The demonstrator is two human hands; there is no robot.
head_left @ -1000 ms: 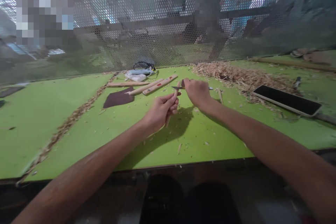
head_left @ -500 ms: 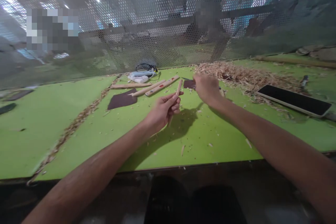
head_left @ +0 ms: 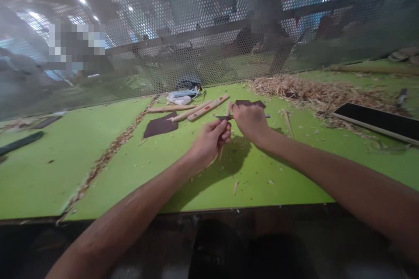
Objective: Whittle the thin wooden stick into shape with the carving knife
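- Left hand [head_left: 212, 137] had its thumb and fingers closed around a thin wooden stick [head_left: 228, 107], one end poking out past the fingers and the other showing beneath the hand, all of it held up over the green table [head_left: 288, 183]
- Right hand [head_left: 250, 122] was wrapped tight round a small knife [head_left: 223, 117], which pointed left and crossed the stick just above the left thumb (too close for my liking, tbh)
- Whether the edge was biting or only resting there I couldn't tell, that bit was too small to make out
- As I saw it, doing this well meant a firm left grip so the stick couldn't roll, with the thumb tucked lower, out of the edge's path
- A shallow angle and light, even strokes away from the left fingers seemed the smart call, since a steep edge would probably dig in and split something that thin
- Turning the stick a little between strokes looked better than twisting the knife wrist
- Elbow room was decent: the shavings pile [head_left: 317, 89] and phone [head_left: 376, 120] sat off to the right, and a dark sheet [head_left: 160, 126] lay to the left
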